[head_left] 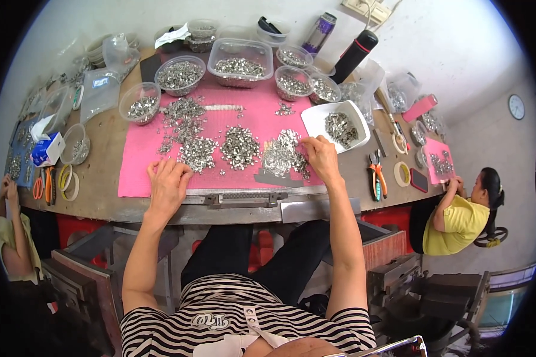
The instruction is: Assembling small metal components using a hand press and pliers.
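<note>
Metal bits (287, 153) lie heaped beside the right hand (324, 159).

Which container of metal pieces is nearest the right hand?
The white tray, just beyond the right hand: its opaque white body sets it apart from the clear plastic tubs, which sit farther away.

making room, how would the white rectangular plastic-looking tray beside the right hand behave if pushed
The tray looks stiff, its raised walls holding their shape. Wide and shallow, it probably slides rather than tips. Loose silvery metal pieces heaped inside may shift and add weight.
</note>
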{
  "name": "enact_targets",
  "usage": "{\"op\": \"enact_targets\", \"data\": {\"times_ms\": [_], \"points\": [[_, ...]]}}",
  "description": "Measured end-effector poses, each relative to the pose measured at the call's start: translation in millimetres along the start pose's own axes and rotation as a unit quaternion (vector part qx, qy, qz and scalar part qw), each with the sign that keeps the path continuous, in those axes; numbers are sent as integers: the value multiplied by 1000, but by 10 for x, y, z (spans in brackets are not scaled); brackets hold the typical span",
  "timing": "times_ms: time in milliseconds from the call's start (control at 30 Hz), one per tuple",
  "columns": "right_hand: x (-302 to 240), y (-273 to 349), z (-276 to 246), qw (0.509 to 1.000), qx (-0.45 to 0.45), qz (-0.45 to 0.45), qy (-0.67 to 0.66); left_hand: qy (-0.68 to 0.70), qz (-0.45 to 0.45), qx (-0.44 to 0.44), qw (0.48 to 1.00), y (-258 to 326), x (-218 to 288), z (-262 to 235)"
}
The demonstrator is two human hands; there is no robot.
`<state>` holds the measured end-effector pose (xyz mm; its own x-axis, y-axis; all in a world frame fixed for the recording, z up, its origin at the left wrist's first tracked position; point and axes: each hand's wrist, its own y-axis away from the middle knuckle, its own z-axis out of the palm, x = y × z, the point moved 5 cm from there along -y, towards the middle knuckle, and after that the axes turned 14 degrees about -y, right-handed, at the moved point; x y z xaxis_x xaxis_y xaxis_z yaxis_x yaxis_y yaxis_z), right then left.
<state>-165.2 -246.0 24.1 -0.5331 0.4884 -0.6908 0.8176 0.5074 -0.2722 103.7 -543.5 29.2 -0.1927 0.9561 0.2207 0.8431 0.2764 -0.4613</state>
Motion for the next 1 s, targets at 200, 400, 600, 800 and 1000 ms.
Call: {"op": "enact_targets", "data": {"times_ms": [200, 400, 600, 800, 1000], "points": [[19, 9, 29, 994, -6, -88, 63, -29, 2, -2, 1000, -6, 14, -10], [-330, 240, -1, 991, 44, -123, 9, 65, 31, 23, 997, 44, 441, -59], [-782, 827, 149, 984, -9, -91, -156, 140, 115, 9, 984, 171, 673, 94], [-919, 1093, 291, 975, -21, -107, -196, 125, 108, -8, 986, 133, 703, 39], [-1073, 1117, 376, 976, -40, -197, -84, 115, 93, -36, 988, 96, 727, 36]]}}
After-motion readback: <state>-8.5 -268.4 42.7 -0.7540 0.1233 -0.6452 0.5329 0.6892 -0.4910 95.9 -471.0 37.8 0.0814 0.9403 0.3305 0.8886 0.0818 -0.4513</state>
